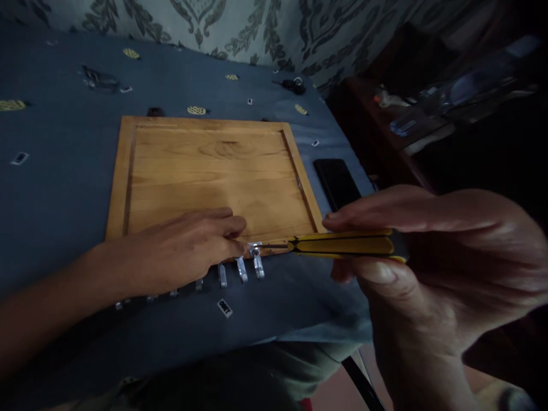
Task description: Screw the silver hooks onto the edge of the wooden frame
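A shallow framed wooden board (pixel 214 165) lies on the blue cloth, with several shiny metal hooks (pixel 242 269) along its near edge. My right hand (pixel 445 257) grips a screwdriver (pixel 342 244) by its yellow and black handle, between the thumb and fingers. The shaft points left, and its tip meets the rightmost hook (pixel 258 264). Over the board's near edge lies my left hand (pixel 188 245), closed, its fingertips pinched at the top of that same hook. Whether a screw sits at the tip is hidden.
A black phone (pixel 337 182) lies right of the board. Keys (pixel 293 85) and a dark small item (pixel 100 79) sit farther back on the tablecloth (pixel 55 188). A patterned curtain (pixel 240 28) hangs behind. At the right, a plastic bottle (pixel 475 85) lies on dark wooden furniture.
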A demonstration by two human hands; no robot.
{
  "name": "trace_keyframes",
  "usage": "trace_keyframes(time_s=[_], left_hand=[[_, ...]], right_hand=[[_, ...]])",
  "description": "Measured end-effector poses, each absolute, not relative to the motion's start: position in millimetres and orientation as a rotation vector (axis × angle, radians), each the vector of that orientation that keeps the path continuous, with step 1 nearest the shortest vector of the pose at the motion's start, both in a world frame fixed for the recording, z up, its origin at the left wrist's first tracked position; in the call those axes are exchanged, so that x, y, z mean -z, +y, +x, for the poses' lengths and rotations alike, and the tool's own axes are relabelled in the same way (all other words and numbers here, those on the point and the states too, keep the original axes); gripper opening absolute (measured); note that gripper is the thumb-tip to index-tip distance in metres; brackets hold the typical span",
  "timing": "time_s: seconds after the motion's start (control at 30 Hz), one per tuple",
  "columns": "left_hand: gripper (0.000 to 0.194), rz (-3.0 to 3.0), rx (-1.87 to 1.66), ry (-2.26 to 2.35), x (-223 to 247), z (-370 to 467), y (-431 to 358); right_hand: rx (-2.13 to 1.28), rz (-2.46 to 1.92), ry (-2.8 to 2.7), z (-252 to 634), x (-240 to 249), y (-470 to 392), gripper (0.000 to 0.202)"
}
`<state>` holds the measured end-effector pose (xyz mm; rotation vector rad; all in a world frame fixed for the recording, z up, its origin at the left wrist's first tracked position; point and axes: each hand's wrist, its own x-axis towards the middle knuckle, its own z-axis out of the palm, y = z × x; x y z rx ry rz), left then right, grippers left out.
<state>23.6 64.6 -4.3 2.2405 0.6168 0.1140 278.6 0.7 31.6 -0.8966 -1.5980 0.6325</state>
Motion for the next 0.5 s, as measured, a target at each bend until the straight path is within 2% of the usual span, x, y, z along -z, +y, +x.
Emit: trace_keyframes(time_s=[0.1, 0.37, 0.5], left_hand=[[0.036, 2.249, -0.073, 0.632, 0.7, 25.8, 64.8], [0.03, 2.429, -0.136, 0.511, 1.8, 25.0, 66.3], [0.033, 2.476, -0.195, 0.489, 7.2, 23.8, 65.5]], right_hand=[[-0.721, -0.906, -1.573, 276.3, -31.8, -0.6, 0.041], [-0.391, -0.989, -1.818, 280.9, -37.4, 1.2, 0.032], [-0.384, -0.969, -1.829, 284.7, -34.7, 2.5, 0.032]])
